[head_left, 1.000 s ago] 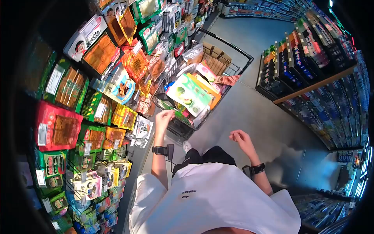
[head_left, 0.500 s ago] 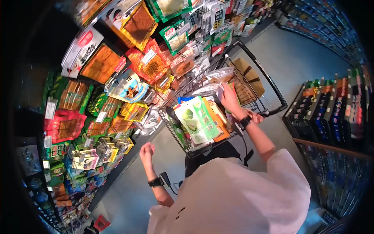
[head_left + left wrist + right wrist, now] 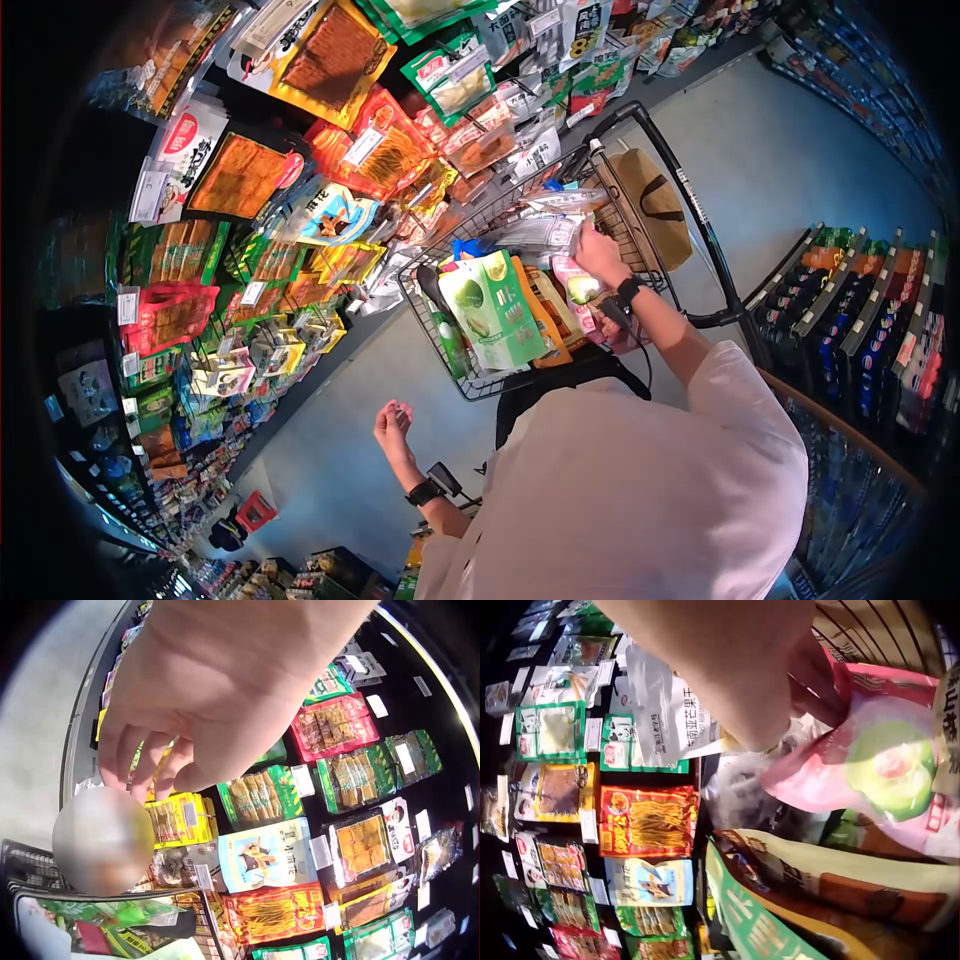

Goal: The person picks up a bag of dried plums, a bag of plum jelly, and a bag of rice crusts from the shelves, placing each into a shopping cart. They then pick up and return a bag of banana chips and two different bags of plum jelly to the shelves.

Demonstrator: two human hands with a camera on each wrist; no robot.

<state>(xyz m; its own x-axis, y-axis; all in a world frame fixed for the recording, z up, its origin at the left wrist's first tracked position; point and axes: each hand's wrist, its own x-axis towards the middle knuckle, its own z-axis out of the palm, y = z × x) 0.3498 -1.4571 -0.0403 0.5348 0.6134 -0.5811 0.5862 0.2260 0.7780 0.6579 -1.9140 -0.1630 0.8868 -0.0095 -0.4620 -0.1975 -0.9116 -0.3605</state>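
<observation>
My right hand (image 3: 603,257) reaches into the shopping cart (image 3: 470,387) and grips the edge of a silver bag (image 3: 548,233). The right wrist view shows dark lettering on this silver bag (image 3: 660,712); my hand covers its right end. Beside that hand lies a pink bag with a green fruit picture (image 3: 892,761). A green and white pouch (image 3: 490,310) and orange packets (image 3: 545,312) stand in the cart's near part. My left hand (image 3: 394,425) hangs over the floor left of the cart, fingers loosely curled, holding nothing.
Hanging snack packs, among them a red one (image 3: 372,150) and a blue and white one (image 3: 335,215), fill the rack on the left. Cartons of drinks (image 3: 850,310) stand to the right. A brown paper bag (image 3: 648,205) is by the cart's handle (image 3: 690,190).
My right hand came from beside my body into the cart and now grips the silver bag. The left hand moved away from the cart. The cart appears nearer and further right in view.
</observation>
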